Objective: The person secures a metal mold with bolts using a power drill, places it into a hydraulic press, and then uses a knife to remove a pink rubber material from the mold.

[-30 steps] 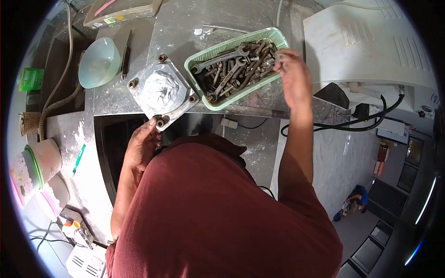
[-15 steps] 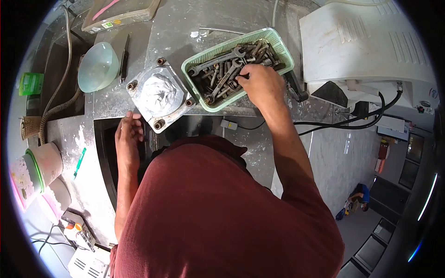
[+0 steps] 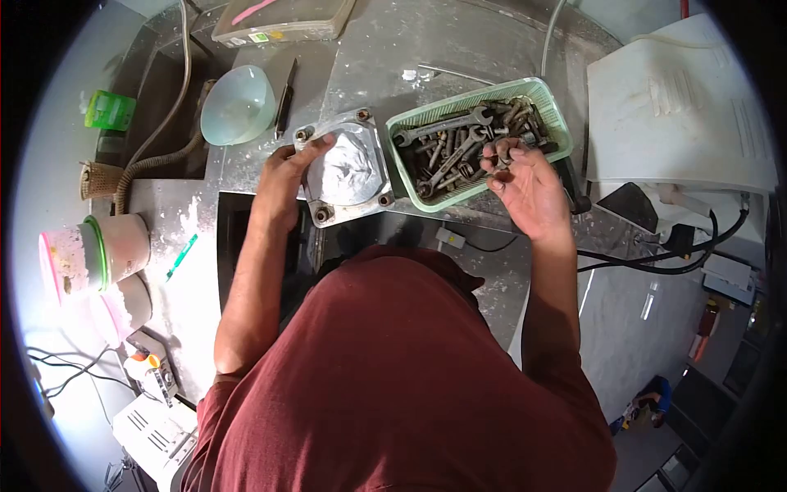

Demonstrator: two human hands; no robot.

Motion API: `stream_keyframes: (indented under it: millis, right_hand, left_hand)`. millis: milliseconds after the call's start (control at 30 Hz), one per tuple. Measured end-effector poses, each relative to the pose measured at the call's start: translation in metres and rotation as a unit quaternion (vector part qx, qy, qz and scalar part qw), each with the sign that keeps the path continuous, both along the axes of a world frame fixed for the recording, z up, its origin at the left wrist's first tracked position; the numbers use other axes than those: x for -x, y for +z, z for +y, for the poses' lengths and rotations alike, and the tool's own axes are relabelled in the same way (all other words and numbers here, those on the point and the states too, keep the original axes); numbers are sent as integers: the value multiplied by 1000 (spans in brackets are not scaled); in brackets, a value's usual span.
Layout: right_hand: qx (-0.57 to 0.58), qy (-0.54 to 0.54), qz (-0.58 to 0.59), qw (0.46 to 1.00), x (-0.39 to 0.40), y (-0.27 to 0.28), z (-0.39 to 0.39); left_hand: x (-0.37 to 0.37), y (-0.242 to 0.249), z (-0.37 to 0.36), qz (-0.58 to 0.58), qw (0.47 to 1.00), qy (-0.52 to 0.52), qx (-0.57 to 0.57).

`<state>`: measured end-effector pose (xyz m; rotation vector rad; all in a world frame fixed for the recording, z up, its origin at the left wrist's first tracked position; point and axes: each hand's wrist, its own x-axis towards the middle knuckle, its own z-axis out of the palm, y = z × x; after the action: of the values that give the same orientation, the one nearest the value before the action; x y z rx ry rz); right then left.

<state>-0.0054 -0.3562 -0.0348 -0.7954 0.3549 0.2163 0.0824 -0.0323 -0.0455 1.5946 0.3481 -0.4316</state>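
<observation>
My left hand (image 3: 284, 182) is at the left edge of a square metal mould (image 3: 365, 197), one finger or thumb lying across its top and the others near the corner. The mould has a bolt with a nut at each corner and silvery-white material in the middle. My right hand (image 3: 533, 193) is raised over the front right of a green plastic basket (image 3: 399, 174), palm turned up and fingers curled. Something small may be between its fingertips, but I cannot make it out. Inside the basket lie open-ended spanners (image 3: 443, 125) and many dark bolts (image 3: 445, 149).
A translucent bowl (image 3: 238, 107) and a knife (image 3: 285, 98) lie left of the mould. Behind them is a shallow tray (image 3: 279, 31). A white machine (image 3: 680, 98) stands on the right. Plaster-smeared buckets (image 3: 127, 246) and a green pen (image 3: 182, 256) are at the left. Another person (image 3: 652, 402) is far off.
My left hand has moved up from the bench edge onto the mould. My right hand has lifted out of the basket's contents and turned palm up. The view has shifted.
</observation>
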Motion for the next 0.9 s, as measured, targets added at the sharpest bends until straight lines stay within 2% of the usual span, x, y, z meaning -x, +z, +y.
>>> stream_keyframes:
  millis: [133,167,300,500,533,633,700,733,767,800,833,900]
  right_hand:
    - [3,-10,-16,1000,0,-8,14]
    - [29,-10,-19,999,0,-6,20]
    - [-1,-29,-41,999,0,-15,34]
    - [48,-75,-95,992,25,-25,62]
    - [53,-97,-100,989,37,-26,67]
    - [37,-130,-119,984,73,-23,88]
    - [19,-182,-48,982,100,-20,103]
    - [64,-208,-24,976,110,-11,113]
    - [78,-206,-13,975,121,-11,119]
    - [90,-196,-6,977,127,-11,123]
    - [94,-193,-4,977,132,-3,126]
    - [121,-189,-13,974,136,7,139]
  left_hand:
    - [6,0,-12,-26,999,34,22]
    - [12,7,-18,-50,998,31,5]
    - [32,4,-27,-150,988,34,-26]
    - [20,-1,-13,-128,982,-78,118]
    - [24,2,-14,-142,982,-69,104]
    - [20,9,2,-151,969,-176,89]
    - [20,6,18,-219,948,-227,29]
    - [32,12,20,-239,942,-235,10]
    - [38,16,27,-325,889,-306,-99]
    - [64,41,18,-344,878,-325,-79]
    - [78,43,22,-374,857,-343,-92]
    - [110,56,26,-332,860,-373,-102]
